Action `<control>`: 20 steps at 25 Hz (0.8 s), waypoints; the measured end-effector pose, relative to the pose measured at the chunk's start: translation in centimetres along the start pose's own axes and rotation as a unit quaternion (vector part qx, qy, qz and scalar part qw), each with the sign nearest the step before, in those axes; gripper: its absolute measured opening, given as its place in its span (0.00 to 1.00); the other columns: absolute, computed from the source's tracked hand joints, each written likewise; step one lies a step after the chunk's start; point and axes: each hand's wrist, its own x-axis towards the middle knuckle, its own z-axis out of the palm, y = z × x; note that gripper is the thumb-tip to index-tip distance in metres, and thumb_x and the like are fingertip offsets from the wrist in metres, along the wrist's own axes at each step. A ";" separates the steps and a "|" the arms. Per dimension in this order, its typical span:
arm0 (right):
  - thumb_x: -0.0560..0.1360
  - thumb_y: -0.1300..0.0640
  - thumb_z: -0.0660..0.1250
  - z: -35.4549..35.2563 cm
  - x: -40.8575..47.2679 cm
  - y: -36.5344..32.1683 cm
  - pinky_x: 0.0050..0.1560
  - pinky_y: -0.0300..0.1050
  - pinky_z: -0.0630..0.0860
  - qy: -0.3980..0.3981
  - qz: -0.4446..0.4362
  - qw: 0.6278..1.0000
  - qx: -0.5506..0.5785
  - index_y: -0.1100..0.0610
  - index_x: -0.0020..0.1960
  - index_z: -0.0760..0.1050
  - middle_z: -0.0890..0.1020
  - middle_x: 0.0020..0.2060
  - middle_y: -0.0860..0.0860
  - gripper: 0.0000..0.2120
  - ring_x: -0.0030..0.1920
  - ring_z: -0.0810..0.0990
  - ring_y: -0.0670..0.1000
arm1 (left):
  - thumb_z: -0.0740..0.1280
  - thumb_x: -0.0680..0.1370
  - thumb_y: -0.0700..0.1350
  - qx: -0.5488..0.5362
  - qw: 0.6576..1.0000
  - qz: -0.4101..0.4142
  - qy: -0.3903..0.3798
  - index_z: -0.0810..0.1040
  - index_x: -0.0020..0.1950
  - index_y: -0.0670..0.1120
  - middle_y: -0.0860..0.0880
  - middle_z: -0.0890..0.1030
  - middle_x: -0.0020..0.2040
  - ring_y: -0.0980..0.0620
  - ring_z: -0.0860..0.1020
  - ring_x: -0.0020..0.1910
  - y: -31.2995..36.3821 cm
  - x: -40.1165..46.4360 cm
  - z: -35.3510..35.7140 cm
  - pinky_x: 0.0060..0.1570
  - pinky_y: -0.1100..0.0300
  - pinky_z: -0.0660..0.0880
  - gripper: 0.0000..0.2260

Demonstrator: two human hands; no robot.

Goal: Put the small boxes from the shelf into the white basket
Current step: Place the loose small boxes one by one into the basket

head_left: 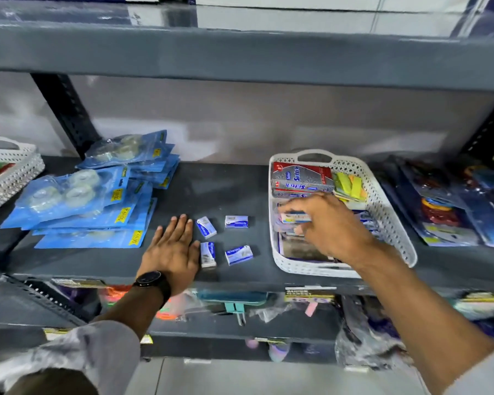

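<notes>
My right hand (324,223) is inside the white basket (394,223), fingers pinched on a small box (295,217) lying flat, its long axis running left to right. My left hand (173,246) lies open, palm down and fingers spread, on the dark grey shelf (234,189) near its front edge, the thumb just beside the nearest of four small boxes (208,254) in two loose pairs between my hands. The left pair point roughly front to back, the right pair roughly side to side. The basket sits right of the boxes, near the front edge, holding red-and-silver cartons (301,178) at its back. Blue tape packs (92,201) pile up on the left. A pale wall stands behind.
</notes>
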 end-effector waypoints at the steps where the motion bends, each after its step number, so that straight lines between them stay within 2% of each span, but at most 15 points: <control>1: 0.71 0.63 0.75 -0.2 -0.8 0.5 0.66 0.52 0.77 -0.018 0.006 1.000 -0.015 0.40 0.65 0.81 0.83 0.65 0.49 0.27 0.66 0.80 0.54 | 0.42 0.78 0.57 0.000 1.000 -0.001 0.000 0.55 0.82 0.45 0.49 0.54 0.83 0.51 0.50 0.83 0.0 0.0 0.0 0.81 0.50 0.47 0.33; 4: 0.70 0.63 0.77 0.3 -1.8 1.3 0.63 0.50 0.78 -0.061 0.037 0.997 -0.042 0.40 0.62 0.82 0.82 0.65 0.51 0.26 0.63 0.81 0.56 | 0.41 0.78 0.58 -0.003 1.000 0.002 0.004 0.56 0.82 0.45 0.48 0.54 0.83 0.50 0.51 0.83 -0.1 0.0 0.1 0.81 0.50 0.47 0.34; 9: 0.71 0.66 0.76 1.9 -1.1 1.6 0.62 0.51 0.78 -0.062 0.062 0.994 -0.071 0.43 0.59 0.84 0.81 0.64 0.52 0.23 0.60 0.82 0.56 | 0.39 0.77 0.59 -0.008 1.000 0.001 0.010 0.56 0.82 0.46 0.49 0.55 0.83 0.51 0.51 0.83 -0.2 0.1 0.1 0.81 0.51 0.47 0.35; 12: 0.70 0.62 0.78 1.9 -0.8 1.4 0.61 0.50 0.79 -0.072 0.072 0.992 -0.074 0.44 0.58 0.85 0.83 0.62 0.52 0.20 0.59 0.83 0.55 | 0.40 0.78 0.58 -0.001 1.000 -0.002 0.006 0.55 0.82 0.46 0.50 0.54 0.83 0.52 0.50 0.83 -0.2 0.2 0.3 0.82 0.51 0.46 0.33; 15: 0.72 0.56 0.76 2.1 0.3 -1.4 0.59 0.51 0.81 0.006 0.001 0.997 -0.074 0.45 0.59 0.84 0.86 0.59 0.50 0.16 0.57 0.85 0.56 | 0.42 0.79 0.57 -0.008 1.000 -0.006 0.011 0.56 0.82 0.46 0.50 0.54 0.83 0.52 0.50 0.83 -0.2 0.1 0.3 0.82 0.50 0.47 0.33; 17: 0.74 0.58 0.72 3.1 2.2 -4.0 0.60 0.51 0.80 0.042 -0.076 0.994 -0.062 0.47 0.62 0.83 0.85 0.60 0.47 0.17 0.57 0.84 0.54 | 0.42 0.79 0.57 -0.003 1.000 -0.001 0.012 0.55 0.82 0.46 0.50 0.54 0.83 0.52 0.50 0.83 -0.2 0.2 0.5 0.82 0.51 0.47 0.32; 20: 0.74 0.67 0.66 5.7 5.2 -6.9 0.62 0.52 0.78 -0.016 -0.151 0.984 -0.096 0.51 0.66 0.81 0.81 0.65 0.49 0.23 0.62 0.82 0.56 | 0.42 0.80 0.57 -0.005 1.000 0.000 0.013 0.55 0.82 0.46 0.50 0.54 0.83 0.52 0.50 0.83 -0.5 0.3 0.7 0.82 0.51 0.47 0.32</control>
